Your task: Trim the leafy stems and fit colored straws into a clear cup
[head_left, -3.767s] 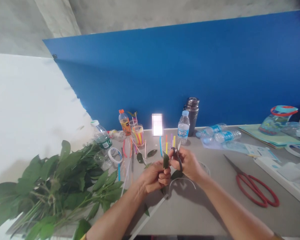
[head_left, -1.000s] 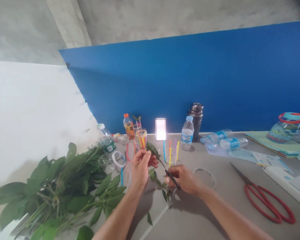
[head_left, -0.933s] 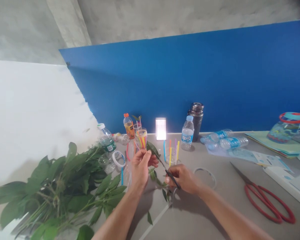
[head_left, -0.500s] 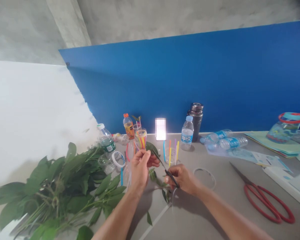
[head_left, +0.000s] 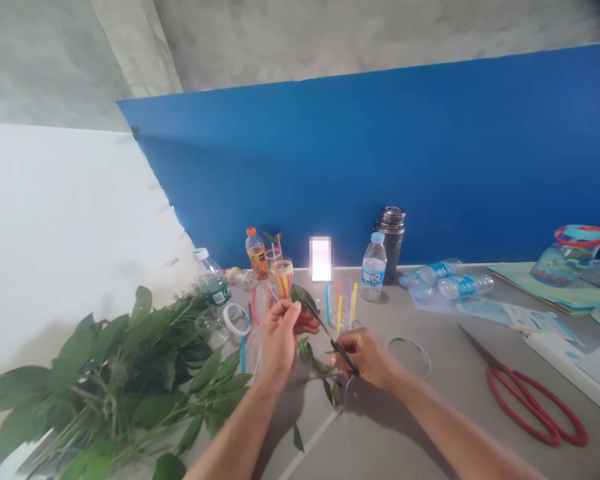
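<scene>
We have a narrow green leaf (head_left: 305,301) on a thin stem (head_left: 324,327) between our hands, its long axis slanting across the view. The leaf tip points up and away to the left, toward the straw cups, and the stem runs down to the right, to the scissors. Our left hand (head_left: 280,337) is closed, fingers curled around the leaf's base and pinching it just above the worktop (head_left: 390,427). Our right hand (head_left: 365,360) is closed too, thumb and fingers pinching small dark scissors (head_left: 344,357), which touch or nearly touch the stem; we cannot tell exactly which. A loose leafy sprig (head_left: 305,350) lies under the hands.

Just beyond stand a clear cup of coloured straws (head_left: 283,279) and a second cup (head_left: 340,313) with straws upright in it. A roll of tape (head_left: 237,319) sits left of the left hand, beside a large heap of leafy branches (head_left: 105,380). To the right lie a thin ring (head_left: 409,355) and big red-handled scissors (head_left: 535,407). A water bottle (head_left: 373,267) and a dark flask (head_left: 390,243) stand against the blue board (head_left: 330,173).
</scene>
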Available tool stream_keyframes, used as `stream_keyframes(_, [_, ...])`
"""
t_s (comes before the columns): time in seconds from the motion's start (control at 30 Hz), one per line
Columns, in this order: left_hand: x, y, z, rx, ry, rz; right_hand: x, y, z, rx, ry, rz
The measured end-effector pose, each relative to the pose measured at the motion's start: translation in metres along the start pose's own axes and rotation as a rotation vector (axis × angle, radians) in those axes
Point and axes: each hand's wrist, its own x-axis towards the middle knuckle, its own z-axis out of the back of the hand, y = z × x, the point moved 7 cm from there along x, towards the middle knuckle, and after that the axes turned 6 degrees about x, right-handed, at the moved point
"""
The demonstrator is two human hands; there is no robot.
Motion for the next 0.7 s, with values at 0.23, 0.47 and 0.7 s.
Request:
stream_keyframes(0.23, [0.004, -0.004, 0.005, 0.013, -0.02, -0.006, -0.008, 0.014, 0.005, -0.172, 0.068, 0.026])
stream_keyframes(0.47, [0.008, -0.006, 0.009, 0.037, -0.032, -0.015, -0.011, 0.021, 0.03, -0.292, 0.031, 0.009])
stream_keyframes(0.7, [0.005, -0.017, 0.008, 0.219, -0.035, -0.128, -0.011, 0.018, 0.032, -0.31, 0.062, -0.004])
